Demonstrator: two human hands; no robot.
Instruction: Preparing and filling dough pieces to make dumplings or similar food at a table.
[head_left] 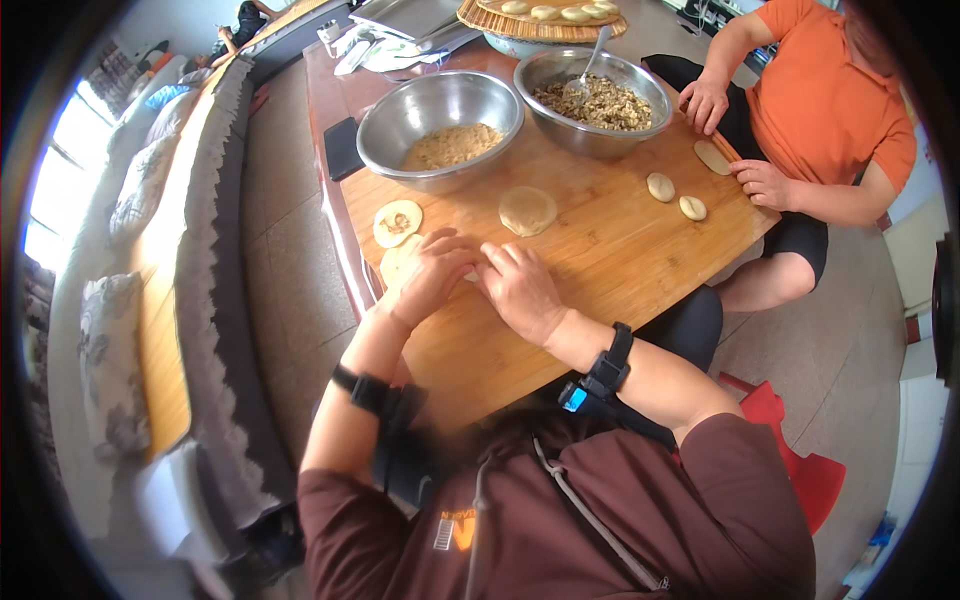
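Status: partly complete. Several shaped dough pieces lie on the woven tray at the far edge. At the left of the wooden board, one filled round lies open, with filling at its middle. One flat round, just beyond the hands, is bare. Two dough lumps at the right are not flattened. Both bowls hold filling for use.

Hand state: the left hand and right hand meet at the near left of the board, fingers curled, fingertips together. A pale bit of dough shows between them; the fingers cover the rest, so the firmness of the grip cannot be told.

Materials: the dough is pale, smooth and matte. The left steel bowl contains a tan, crumbly mix; the right steel bowl contains a coarse, dark brown mix with a metal spoon standing in it. The board is smooth, with visible grain.
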